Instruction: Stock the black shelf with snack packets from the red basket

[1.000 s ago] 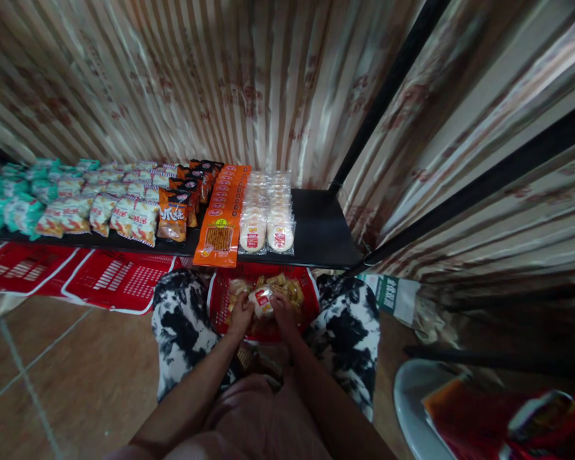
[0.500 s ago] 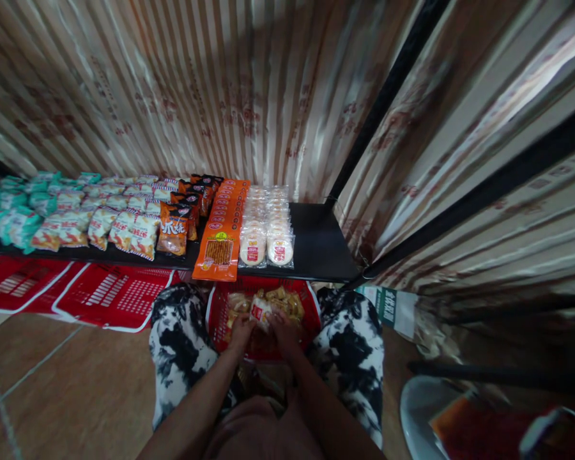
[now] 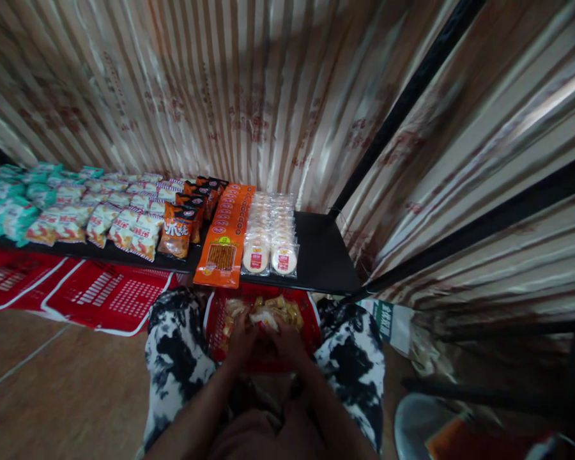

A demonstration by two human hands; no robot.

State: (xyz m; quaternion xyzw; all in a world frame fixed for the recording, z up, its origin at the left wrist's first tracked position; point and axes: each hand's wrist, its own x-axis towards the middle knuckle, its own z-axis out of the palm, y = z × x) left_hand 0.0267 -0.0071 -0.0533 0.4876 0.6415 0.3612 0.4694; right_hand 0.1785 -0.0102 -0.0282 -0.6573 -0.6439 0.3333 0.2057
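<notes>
Between my knees is a red basket (image 3: 315, 322) with several yellowish wrapped snacks (image 3: 290, 310) in it. Over the basket my left hand (image 3: 242, 338) and my right hand (image 3: 287, 340) hold a small white snack packet (image 3: 264, 317) with red print. The fingers of both hands curl round it from either side, and they partly hide it. On the black shelf (image 3: 323, 255) just ahead, clear-wrapped round white crackers (image 3: 269, 246) lie in two overlapping rows. Left of them is a long orange snack bag (image 3: 225, 236).
Orange-and-black bags (image 3: 175, 230), white snack bags (image 3: 124, 223) and green packets (image 3: 16, 217) fill the shelf's left part. Red baskets (image 3: 105, 294) lie below it. Black poles (image 3: 402, 102) and a striped curtain (image 3: 249, 76) stand behind; a pale basin (image 3: 412, 421) sits at right.
Both hands have drawn closer together round the white packet, and its red print now shows less. The view has shifted slightly, with the shelf edge a little lower.
</notes>
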